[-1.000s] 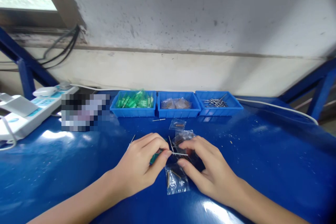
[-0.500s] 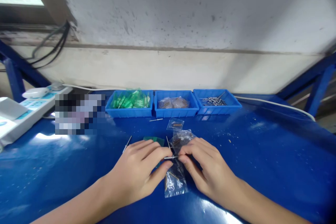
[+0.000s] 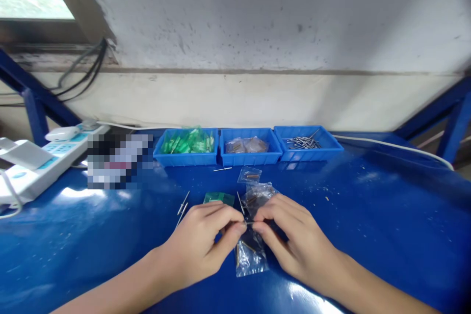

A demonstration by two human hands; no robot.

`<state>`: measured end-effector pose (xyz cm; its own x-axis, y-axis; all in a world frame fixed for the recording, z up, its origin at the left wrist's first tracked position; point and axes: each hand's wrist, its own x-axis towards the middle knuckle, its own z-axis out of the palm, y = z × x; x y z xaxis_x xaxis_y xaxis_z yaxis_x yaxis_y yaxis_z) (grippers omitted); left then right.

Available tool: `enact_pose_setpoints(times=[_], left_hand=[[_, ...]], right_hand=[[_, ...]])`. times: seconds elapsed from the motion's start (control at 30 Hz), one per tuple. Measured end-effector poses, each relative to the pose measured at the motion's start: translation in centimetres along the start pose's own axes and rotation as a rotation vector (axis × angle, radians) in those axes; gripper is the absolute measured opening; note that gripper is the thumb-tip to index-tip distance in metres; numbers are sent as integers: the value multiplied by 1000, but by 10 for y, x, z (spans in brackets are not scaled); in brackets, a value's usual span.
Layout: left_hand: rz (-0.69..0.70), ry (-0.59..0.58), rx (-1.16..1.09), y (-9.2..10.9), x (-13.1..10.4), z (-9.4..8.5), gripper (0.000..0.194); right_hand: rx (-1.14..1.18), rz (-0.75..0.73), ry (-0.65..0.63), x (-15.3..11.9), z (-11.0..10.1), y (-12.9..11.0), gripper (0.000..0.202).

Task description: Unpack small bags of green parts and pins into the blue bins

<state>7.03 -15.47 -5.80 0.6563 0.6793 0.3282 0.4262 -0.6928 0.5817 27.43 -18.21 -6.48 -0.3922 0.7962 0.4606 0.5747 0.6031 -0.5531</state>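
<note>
A thin metal blind rivet [image 3: 249, 223] spans the gap between my two hands, mostly covered by fingertips. My left hand [image 3: 206, 238] pinches one end with thumb and forefinger. At the other end my right hand [image 3: 290, 230] is closed the same way. Below the fingers lies a clear plastic bag [image 3: 252, 267] with brass-coloured pins in it. Behind my right hand is another clear bag [image 3: 259, 191] with brownish pieces. A loose rivet [image 3: 240, 202] lies between the hands, and further rivets [image 3: 183, 208] are left of my left hand. A green packet [image 3: 219, 198] sits just behind it.
Three blue bins stand along the wall: one with green packets [image 3: 189, 141], one with clear bags [image 3: 246, 145], one with loose rivets [image 3: 303, 143]. A small clear bag [image 3: 249, 175] and a single rivet [image 3: 222, 169] lie before them. A white power strip [image 3: 47, 157] is at the left.
The left fingers have closed further over the rivet, so less of it shows between the hands. The whole view has shifted slightly, with things appearing a little further right.
</note>
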Motion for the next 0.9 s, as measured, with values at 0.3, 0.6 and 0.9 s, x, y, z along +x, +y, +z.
enact_pose_setpoints(times=[0.3,0.6,0.9], left_hand=[[19,93,68,-3,2,1,4],[-40,46,45,1,2,-1,16],[-190,16,191,-21,14,-8,19]], right_hand=[[11,9,31,2,-3,-1,8],[-49,-104,34,-1,-2,-7,9],[-405,-49,436,20,-46,31,3]])
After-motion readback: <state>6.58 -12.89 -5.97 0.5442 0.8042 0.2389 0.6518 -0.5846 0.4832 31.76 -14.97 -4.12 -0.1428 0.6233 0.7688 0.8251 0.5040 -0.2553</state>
